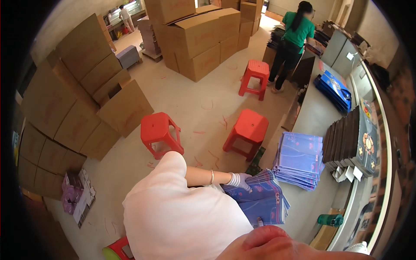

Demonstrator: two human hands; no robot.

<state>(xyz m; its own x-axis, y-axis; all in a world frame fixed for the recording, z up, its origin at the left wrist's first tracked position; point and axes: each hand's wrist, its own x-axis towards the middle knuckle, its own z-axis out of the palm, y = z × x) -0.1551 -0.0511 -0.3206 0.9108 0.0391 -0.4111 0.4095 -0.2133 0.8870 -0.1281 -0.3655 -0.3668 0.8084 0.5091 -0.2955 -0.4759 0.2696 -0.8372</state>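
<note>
A fanned stack of flat blue printed pieces (260,197), which look like folded bags, lies at the near edge of the grey worktable (299,203). My left hand (241,181), in a pale glove with a striped cuff, grips the far-left edge of this stack. Its thumb rests on top and the other fingers are mostly hidden. At the stack's near edge shows a small grey tip (259,221), apparently a gloved finger of my right hand; the rest is hidden. Just beyond lies a second, taller pile of the same blue pieces (299,158).
Black printed pieces (346,138) stand in a row at the right, with blue handled bags (333,91) farther back. A green bottle (330,220) lies nearby. Red stools (247,130) and cardboard boxes (208,43) occupy the floor. A person in green (297,34) works farther along.
</note>
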